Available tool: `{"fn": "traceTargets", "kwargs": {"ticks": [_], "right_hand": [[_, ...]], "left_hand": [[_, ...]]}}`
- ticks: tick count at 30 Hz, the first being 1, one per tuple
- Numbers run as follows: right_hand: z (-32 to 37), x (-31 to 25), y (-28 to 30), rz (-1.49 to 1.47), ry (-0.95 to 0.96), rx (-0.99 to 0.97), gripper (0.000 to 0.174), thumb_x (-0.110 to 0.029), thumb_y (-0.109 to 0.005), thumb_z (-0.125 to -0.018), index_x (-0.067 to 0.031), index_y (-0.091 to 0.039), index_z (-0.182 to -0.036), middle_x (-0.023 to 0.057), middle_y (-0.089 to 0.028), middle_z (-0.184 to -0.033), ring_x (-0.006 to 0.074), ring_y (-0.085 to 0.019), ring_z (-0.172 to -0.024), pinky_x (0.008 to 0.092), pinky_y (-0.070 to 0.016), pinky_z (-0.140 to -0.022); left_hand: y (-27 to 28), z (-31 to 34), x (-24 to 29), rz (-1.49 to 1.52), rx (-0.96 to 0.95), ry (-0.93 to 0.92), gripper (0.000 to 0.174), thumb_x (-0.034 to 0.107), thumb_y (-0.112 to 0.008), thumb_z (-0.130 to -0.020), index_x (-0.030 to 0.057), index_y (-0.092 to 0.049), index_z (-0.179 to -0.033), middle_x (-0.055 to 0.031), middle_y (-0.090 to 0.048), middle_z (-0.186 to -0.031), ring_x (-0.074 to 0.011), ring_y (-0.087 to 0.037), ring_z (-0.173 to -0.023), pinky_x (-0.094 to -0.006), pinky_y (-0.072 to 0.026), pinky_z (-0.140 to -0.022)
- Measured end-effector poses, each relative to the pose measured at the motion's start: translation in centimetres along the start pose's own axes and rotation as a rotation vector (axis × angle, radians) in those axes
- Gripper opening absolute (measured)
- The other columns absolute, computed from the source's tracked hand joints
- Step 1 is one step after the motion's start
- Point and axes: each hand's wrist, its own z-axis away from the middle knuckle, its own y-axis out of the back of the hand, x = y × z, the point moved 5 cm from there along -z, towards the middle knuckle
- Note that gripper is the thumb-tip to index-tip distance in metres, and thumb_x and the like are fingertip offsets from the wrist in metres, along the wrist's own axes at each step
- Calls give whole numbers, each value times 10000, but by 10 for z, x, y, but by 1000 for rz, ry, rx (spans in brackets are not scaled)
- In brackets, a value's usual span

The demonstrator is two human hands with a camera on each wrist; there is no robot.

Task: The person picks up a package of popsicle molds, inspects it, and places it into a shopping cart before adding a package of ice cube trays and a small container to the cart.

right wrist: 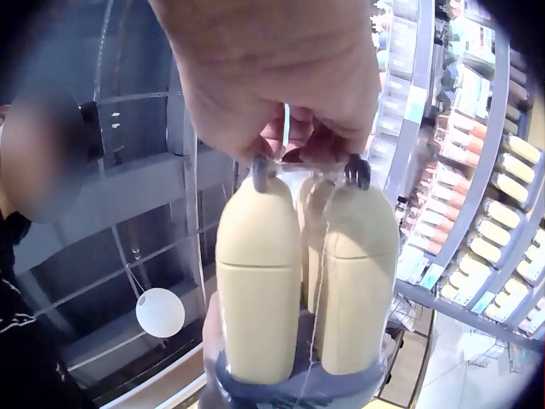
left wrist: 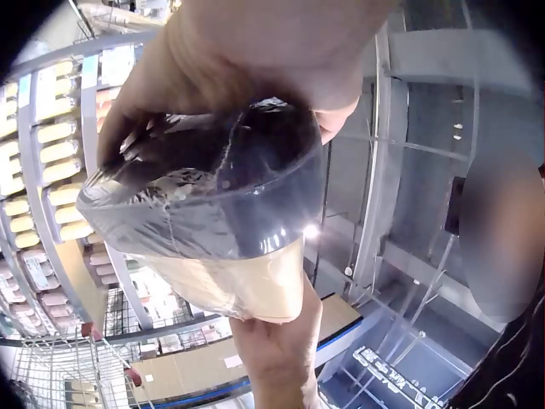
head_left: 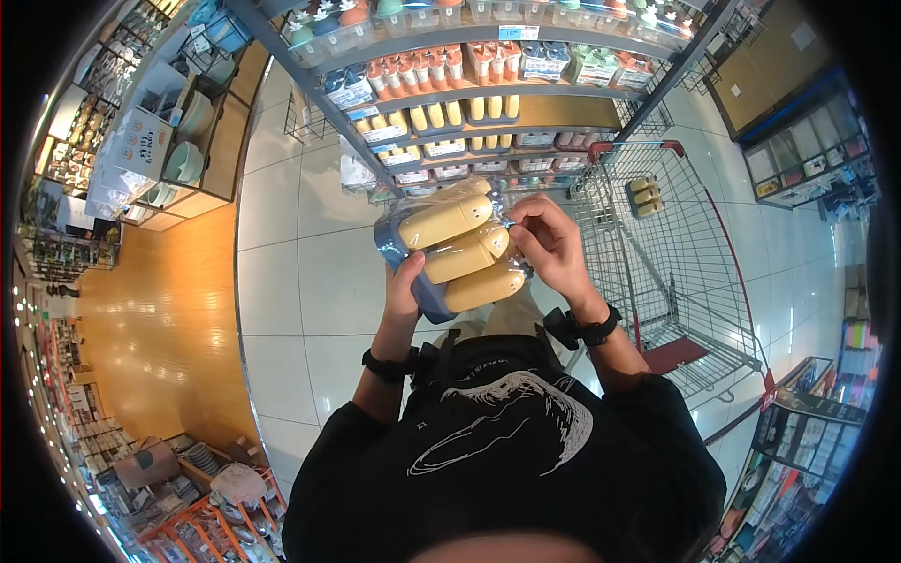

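Note:
My left hand [head_left: 404, 286] grips a clear-wrapped pack of pale yellow rounded containers [head_left: 460, 258] by its dark blue base [head_left: 434, 302], thumb over the front. Small faces mark the containers' rounded ends. At those ends, my right hand [head_left: 552, 246] pinches the clear plastic wrap [right wrist: 328, 230] with thumb and fingers. The pack is tilted in front of my body. From below, the left wrist view shows the underside of the dark base [left wrist: 230, 213] against the left palm.
A wire shopping cart [head_left: 676, 253] stands to my right with a similar yellow pack [head_left: 645, 197] in it. Ahead, shelves [head_left: 563, 117] carry several rows of yellow, orange and green packs. Tiled floor [head_left: 282, 281] lies to my left, beside a wooden floor [head_left: 160, 328].

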Motion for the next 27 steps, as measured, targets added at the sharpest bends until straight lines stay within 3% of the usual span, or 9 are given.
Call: {"fn": "traceTargets", "kwargs": {"ticks": [6, 15, 22, 27], "right_hand": [[0, -2, 6, 67, -18, -66, 162, 74, -563, -862, 14, -603, -1007, 25, -528, -967, 61, -515, -797, 201, -436, -685], [4, 6, 14, -25, -108, -105, 85, 66, -572, -882, 1, -579, -936, -13, -523, -881, 37, -486, -788, 188, -385, -658], [6, 6, 9, -118, -148, -51, 143, 60, -608, -885, 3, -618, -1016, -20, -523, -905, 29, -477, -768, 191, -399, -651], [5, 5, 11, 57, -43, -85, 204, 65, -652, -843, 6, -624, -1036, -7, -508, -909, 39, -484, -753, 195, -410, -624]], "left_hand": [[-4, 5, -2, 68, 29, 96, 531, 137, -543, -885, -11, -403, -1376, -150, -526, -1321, -260, -555, -1182, -388, -463, -988], [3, 5, -10, -6, 14, 70, 517, 124, -546, -880, -12, -419, -1363, -137, -547, -1284, -238, -559, -1166, -376, -469, -977], [-4, 5, -5, 17, 25, 82, 518, 147, -520, -895, -15, -407, -1374, -150, -522, -1326, -256, -546, -1194, -383, -464, -989], [-5, 5, -5, 45, 6, 108, 518, 157, -502, -909, -17, -393, -1384, -154, -511, -1344, -273, -543, -1205, -398, -457, -1006]]}}
